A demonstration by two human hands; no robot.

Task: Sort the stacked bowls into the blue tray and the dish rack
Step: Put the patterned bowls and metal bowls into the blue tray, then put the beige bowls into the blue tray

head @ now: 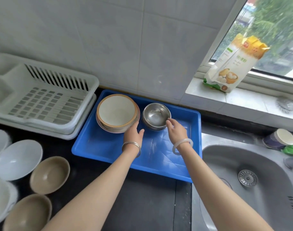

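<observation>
Bowls sit in two stacks at the far end of the blue tray (109, 152): a cream stack with tan rims (117, 112) and, just beside it, a stack of small shiny steel bowls (156, 116), their number unclear. The left hand (133, 133) rests against the cream stack with fingers loose, and the right hand (175, 129) touches the steel stack's rim, fingers unclenched. Five more bowls, three white and two tan, lie on the dark tabletop (142, 202) near the one white dish rack (42, 97).

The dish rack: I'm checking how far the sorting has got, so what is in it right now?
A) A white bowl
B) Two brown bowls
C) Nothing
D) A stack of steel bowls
C: the dish rack shows only its bare white slats, while the steel bowls and the gold-rimmed bowls sit stacked in the blue tray.
</observation>
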